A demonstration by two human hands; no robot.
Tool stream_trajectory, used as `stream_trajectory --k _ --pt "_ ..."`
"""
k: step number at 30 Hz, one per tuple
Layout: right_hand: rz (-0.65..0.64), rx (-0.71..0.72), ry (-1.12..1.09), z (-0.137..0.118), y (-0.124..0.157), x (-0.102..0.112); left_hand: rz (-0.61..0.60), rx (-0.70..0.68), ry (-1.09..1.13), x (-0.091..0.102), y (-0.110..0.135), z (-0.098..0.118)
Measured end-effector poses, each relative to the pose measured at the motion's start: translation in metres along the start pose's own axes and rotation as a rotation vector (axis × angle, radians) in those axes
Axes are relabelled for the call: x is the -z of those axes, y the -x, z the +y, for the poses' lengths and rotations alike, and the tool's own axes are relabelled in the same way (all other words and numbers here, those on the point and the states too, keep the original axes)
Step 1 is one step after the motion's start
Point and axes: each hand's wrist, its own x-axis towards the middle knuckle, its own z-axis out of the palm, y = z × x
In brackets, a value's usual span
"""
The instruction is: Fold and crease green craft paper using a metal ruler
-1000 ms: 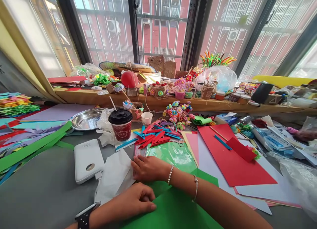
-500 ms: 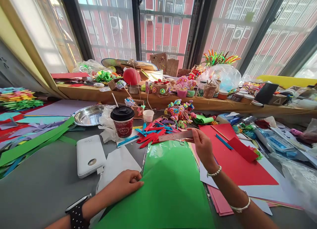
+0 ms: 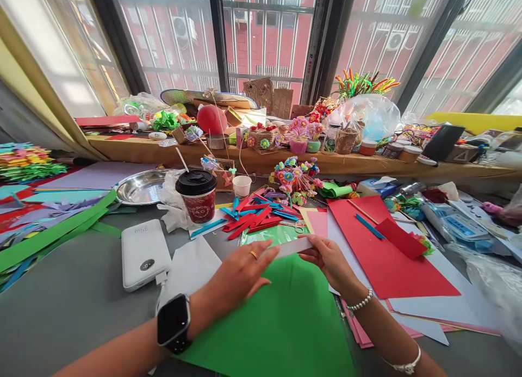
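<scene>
My right hand (image 3: 328,260) pinches the right end of a clear ruler (image 3: 292,247) and holds it above a large green sheet of paper (image 3: 296,322). My left hand (image 3: 240,271), with a ring on one finger, reaches across with its fingers stretched out at the ruler's left end. Whether those fingers touch the ruler I cannot tell. Beyond both hands lies a pile of folded red and blue paper strips (image 3: 261,214). A small pair of scissors (image 3: 299,226) rests at the right of that pile.
Left of the green sheet are a white power bank (image 3: 145,254), a lidded coffee cup (image 3: 198,197) and a metal plate (image 3: 142,187). Red paper (image 3: 391,257) covers other sheets on the right. Craft flowers (image 3: 296,175) stand behind, below a crowded windowsill (image 3: 171,151).
My left hand has lifted from the green sheet's left edge and moved right and forward to the ruler. The right hand has brought the ruler lower and nearer.
</scene>
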Motion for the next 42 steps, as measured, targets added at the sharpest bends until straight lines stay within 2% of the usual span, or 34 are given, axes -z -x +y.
stream_trajectory --k 3,6,8,12,14,17,21,24,26,30,33,37,42 --pt "-0.11 -0.051 0.018 0.0 0.009 -0.007 -0.028 -0.044 -0.036 -0.026 -0.005 0.007" --pt "-0.174 -0.045 0.125 0.003 0.021 -0.006 -0.075 0.055 0.1 -0.036 -0.004 0.003" --pt "-0.166 0.027 0.297 0.01 0.032 -0.002 -0.065 0.197 0.318 -0.031 -0.003 -0.002" --pt "-0.162 0.326 0.905 0.032 0.047 0.005 -0.027 0.561 1.004 -0.01 -0.005 0.0" --pt "-0.23 0.45 1.151 0.04 0.047 0.007 -0.045 0.644 1.266 -0.007 -0.006 0.006" --pt "-0.313 0.537 1.31 0.041 0.032 0.006 -0.048 0.653 1.372 -0.018 -0.009 0.014" --pt "-0.401 0.55 1.269 0.031 0.004 0.003 -0.006 0.637 1.3 -0.041 -0.014 0.013" --pt "-0.448 0.532 1.185 0.023 -0.011 0.006 0.011 0.637 1.217 -0.049 -0.015 0.01" --pt "-0.41 0.511 1.14 0.02 -0.017 0.009 -0.001 0.628 1.214 -0.049 -0.014 0.01" --pt "-0.247 0.504 1.136 0.018 -0.03 0.019 -0.05 0.583 1.191 -0.044 -0.011 0.014" --pt "-0.199 0.523 1.159 0.021 -0.036 0.023 -0.048 0.52 0.843 -0.037 -0.011 0.013" --pt "-0.187 0.554 1.18 0.028 -0.038 0.026 -0.092 0.328 0.358 -0.031 -0.018 0.002" --pt "-0.194 0.578 1.198 0.033 -0.036 0.028 -0.259 0.205 0.179 -0.036 -0.025 -0.014"
